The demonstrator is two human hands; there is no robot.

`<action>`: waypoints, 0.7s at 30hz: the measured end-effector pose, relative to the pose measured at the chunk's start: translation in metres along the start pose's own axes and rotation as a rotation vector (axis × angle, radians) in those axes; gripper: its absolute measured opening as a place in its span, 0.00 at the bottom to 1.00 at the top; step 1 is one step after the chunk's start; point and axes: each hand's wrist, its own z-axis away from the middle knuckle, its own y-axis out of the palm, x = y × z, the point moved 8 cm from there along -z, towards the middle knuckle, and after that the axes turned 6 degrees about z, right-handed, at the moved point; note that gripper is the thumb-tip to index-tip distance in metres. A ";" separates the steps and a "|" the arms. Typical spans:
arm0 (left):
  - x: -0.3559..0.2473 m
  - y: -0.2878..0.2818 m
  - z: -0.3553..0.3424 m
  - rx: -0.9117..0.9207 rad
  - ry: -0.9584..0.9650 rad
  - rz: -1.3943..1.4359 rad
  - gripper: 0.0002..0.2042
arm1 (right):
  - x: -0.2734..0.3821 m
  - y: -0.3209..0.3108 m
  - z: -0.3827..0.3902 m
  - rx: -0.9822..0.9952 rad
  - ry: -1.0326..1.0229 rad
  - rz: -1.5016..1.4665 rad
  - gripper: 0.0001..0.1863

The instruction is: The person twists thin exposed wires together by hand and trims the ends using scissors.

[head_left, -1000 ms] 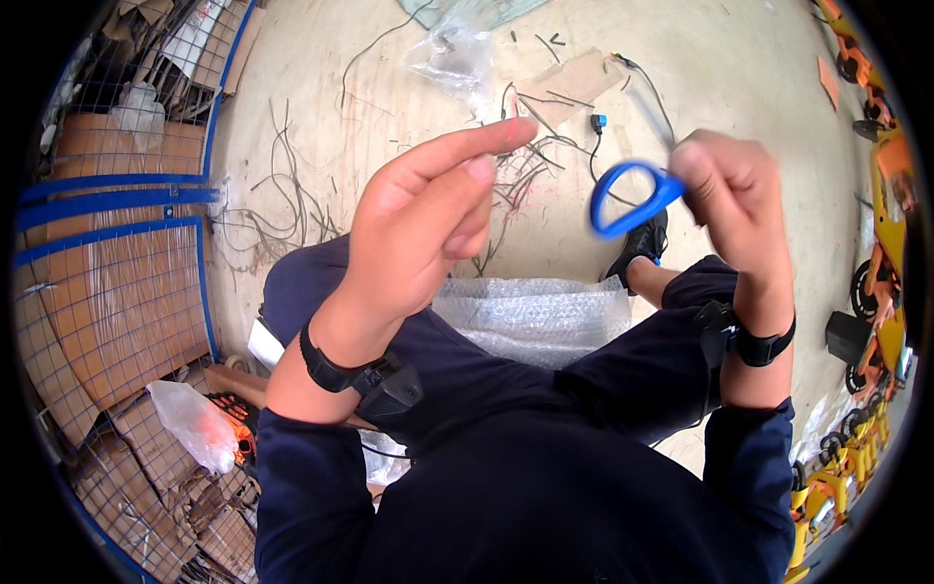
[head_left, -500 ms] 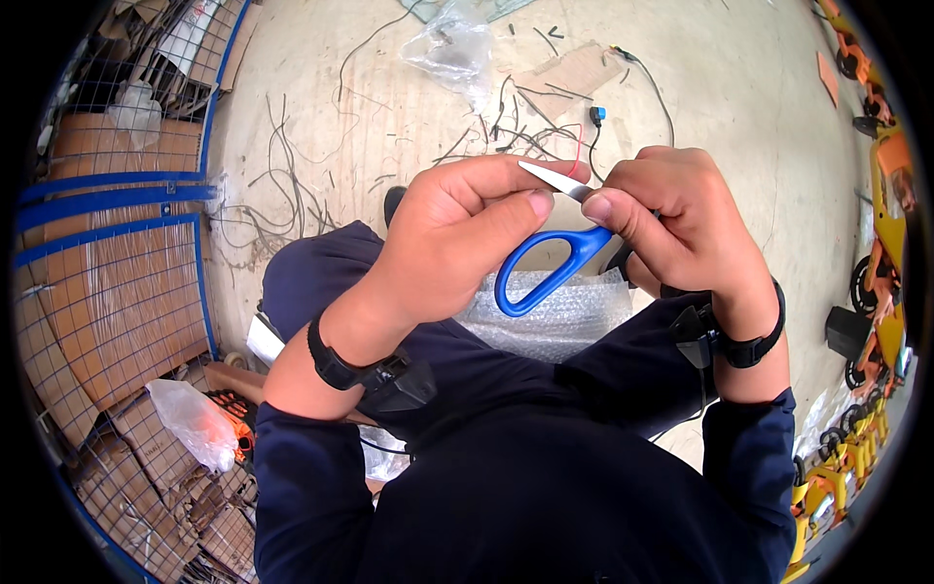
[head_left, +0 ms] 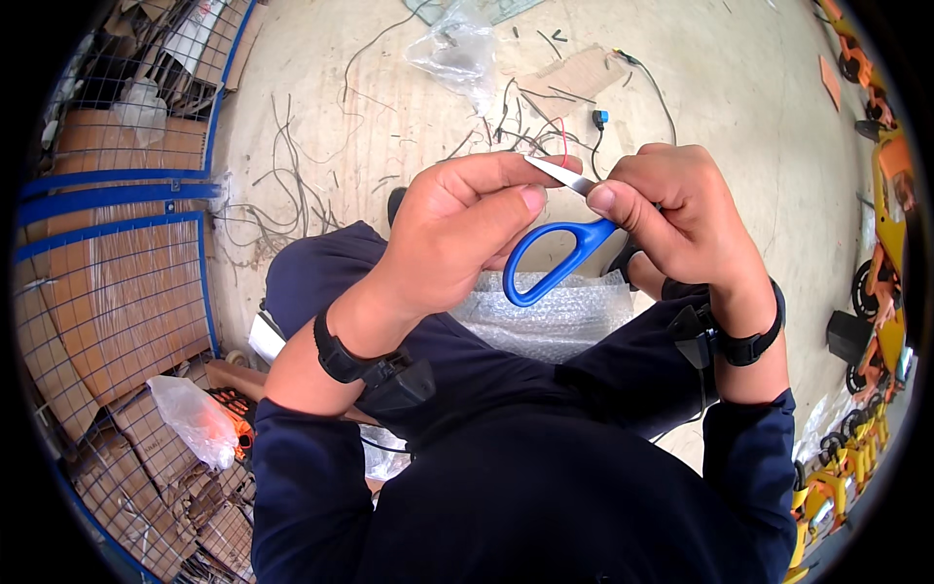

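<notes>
My right hand (head_left: 681,209) is closed round blue-handled scissors (head_left: 545,292), its thumb pressed near the base of the pale blade. One blue finger loop hangs free below, and the blade tip points left. My left hand (head_left: 438,229) is closed, thumb laid along the bent fingers and index finger stretched behind the blade. A thin red wire (head_left: 564,141) curves up from where the blade meets the left index fingertip. Whatever lies between the left thumb and fingers is hidden.
Dark cable offcuts (head_left: 292,195) litter the floor beyond my hands, beside a cardboard piece (head_left: 564,83) and clear plastic bag (head_left: 457,49). A blue-tipped black cable (head_left: 599,119) lies nearby. Bubble wrap (head_left: 545,316) sits between my legs. Blue mesh cages (head_left: 117,185) stand left; yellow-orange equipment (head_left: 890,195) lines the right.
The scissors have shifted slightly right and up, their loop turning a little. The top of the red wire has swung left. Both hands stay close together.
</notes>
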 end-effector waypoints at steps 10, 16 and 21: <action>-0.022 -0.008 0.005 -0.006 0.111 -0.077 0.16 | -0.037 -0.037 0.009 -0.047 0.302 -0.100 0.18; -0.010 0.002 0.001 0.105 0.037 0.037 0.15 | 0.007 -0.009 0.004 -0.047 -0.062 0.053 0.16; -0.010 0.009 0.000 0.031 0.058 -0.074 0.16 | 0.012 -0.001 0.000 -0.024 -0.117 0.073 0.18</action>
